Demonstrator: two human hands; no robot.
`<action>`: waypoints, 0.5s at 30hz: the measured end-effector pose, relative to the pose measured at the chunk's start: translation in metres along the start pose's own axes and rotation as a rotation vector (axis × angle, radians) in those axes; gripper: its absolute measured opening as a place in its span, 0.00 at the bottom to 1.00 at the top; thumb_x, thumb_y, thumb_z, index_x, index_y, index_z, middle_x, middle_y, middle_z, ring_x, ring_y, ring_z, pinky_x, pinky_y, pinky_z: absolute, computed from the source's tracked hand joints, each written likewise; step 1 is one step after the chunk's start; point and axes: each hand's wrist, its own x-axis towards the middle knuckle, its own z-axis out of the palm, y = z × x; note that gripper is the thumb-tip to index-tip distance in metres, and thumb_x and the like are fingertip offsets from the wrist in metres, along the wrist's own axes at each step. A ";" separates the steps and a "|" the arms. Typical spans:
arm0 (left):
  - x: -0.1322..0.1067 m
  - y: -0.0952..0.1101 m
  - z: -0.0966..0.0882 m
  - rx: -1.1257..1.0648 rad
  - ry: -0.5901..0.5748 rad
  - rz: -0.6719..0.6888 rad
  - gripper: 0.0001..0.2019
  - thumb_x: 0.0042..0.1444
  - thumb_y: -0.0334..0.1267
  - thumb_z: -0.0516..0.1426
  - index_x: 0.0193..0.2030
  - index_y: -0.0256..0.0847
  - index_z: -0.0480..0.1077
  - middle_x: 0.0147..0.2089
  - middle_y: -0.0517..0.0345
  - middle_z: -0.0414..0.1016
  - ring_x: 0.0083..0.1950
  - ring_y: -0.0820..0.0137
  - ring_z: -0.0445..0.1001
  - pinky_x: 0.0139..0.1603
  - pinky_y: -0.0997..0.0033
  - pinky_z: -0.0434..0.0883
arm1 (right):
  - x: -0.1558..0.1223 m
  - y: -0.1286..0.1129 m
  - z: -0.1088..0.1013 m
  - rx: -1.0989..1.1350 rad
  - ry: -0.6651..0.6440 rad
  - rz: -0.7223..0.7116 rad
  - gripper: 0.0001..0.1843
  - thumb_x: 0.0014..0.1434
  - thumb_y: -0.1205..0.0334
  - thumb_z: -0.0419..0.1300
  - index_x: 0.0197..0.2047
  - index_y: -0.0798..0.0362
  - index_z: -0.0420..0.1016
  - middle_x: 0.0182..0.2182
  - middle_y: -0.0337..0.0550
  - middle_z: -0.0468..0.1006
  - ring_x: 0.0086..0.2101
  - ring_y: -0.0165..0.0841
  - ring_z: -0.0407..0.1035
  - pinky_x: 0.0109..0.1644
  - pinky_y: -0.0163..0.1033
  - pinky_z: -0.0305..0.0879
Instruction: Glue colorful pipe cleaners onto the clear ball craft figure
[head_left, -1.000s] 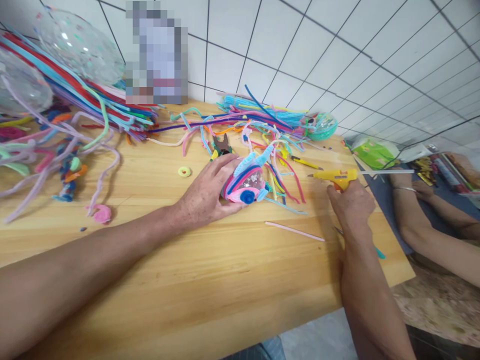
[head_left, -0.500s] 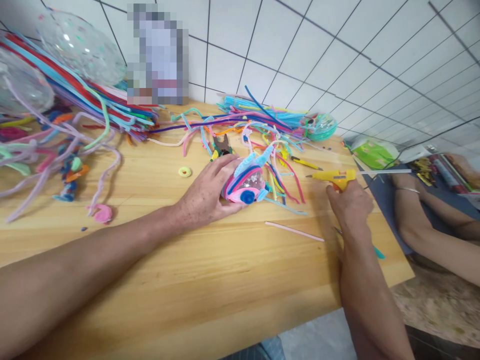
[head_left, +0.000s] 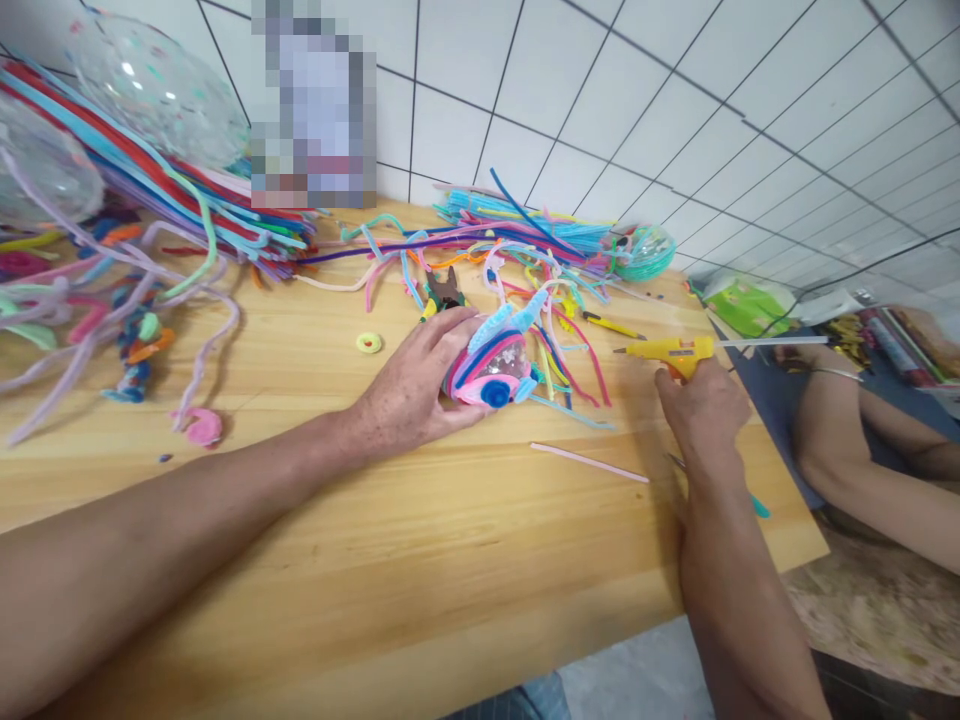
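Gripping a pipe-cleaner-trimmed ornament [head_left: 492, 372], left hand [head_left: 420, 375] part-curled round its side, right hand [head_left: 703, 410] wrapped about a yellow hot-glue gun [head_left: 669, 351], nozzle [head_left: 621, 351] pointing toward the ornament, well apart.

There's room between the forearms [head_left: 247, 500], but pipe cleaners [head_left: 540, 228] crowd behind the decorated figure [head_left: 491, 368].

You can read no lettering here, and the mark [head_left: 681, 352] on your yellow glue gun [head_left: 651, 349] is too small to decipher.
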 end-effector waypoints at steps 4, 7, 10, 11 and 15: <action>0.000 -0.001 0.001 -0.004 0.003 -0.002 0.44 0.61 0.45 0.72 0.79 0.47 0.58 0.78 0.36 0.68 0.79 0.42 0.69 0.77 0.33 0.72 | 0.001 0.000 -0.002 -0.002 -0.016 0.046 0.26 0.68 0.49 0.61 0.61 0.58 0.79 0.50 0.65 0.85 0.51 0.58 0.80 0.53 0.58 0.75; 0.000 -0.001 0.001 -0.003 0.021 0.016 0.43 0.62 0.46 0.71 0.79 0.46 0.58 0.77 0.35 0.68 0.79 0.43 0.69 0.77 0.35 0.72 | 0.001 0.000 -0.003 -0.008 -0.025 0.056 0.26 0.69 0.49 0.60 0.61 0.59 0.79 0.51 0.66 0.84 0.51 0.59 0.80 0.54 0.58 0.75; 0.000 0.000 0.001 -0.002 0.023 0.026 0.42 0.63 0.46 0.70 0.79 0.44 0.58 0.77 0.33 0.68 0.79 0.43 0.70 0.77 0.35 0.72 | 0.001 -0.001 -0.003 -0.017 -0.036 0.030 0.28 0.68 0.49 0.60 0.61 0.61 0.79 0.50 0.67 0.85 0.50 0.60 0.80 0.53 0.58 0.75; 0.000 0.000 0.001 -0.003 0.020 0.023 0.42 0.63 0.46 0.70 0.79 0.43 0.58 0.77 0.33 0.68 0.79 0.43 0.70 0.77 0.35 0.72 | 0.002 -0.002 -0.003 -0.022 -0.036 0.023 0.28 0.68 0.49 0.60 0.61 0.61 0.79 0.50 0.67 0.85 0.50 0.60 0.80 0.52 0.58 0.75; 0.000 0.000 0.001 0.003 0.010 0.009 0.43 0.62 0.44 0.71 0.79 0.45 0.58 0.77 0.34 0.68 0.79 0.43 0.69 0.77 0.35 0.72 | 0.002 -0.002 -0.001 -0.035 -0.028 0.012 0.28 0.67 0.49 0.61 0.59 0.62 0.80 0.48 0.67 0.86 0.48 0.59 0.81 0.51 0.56 0.75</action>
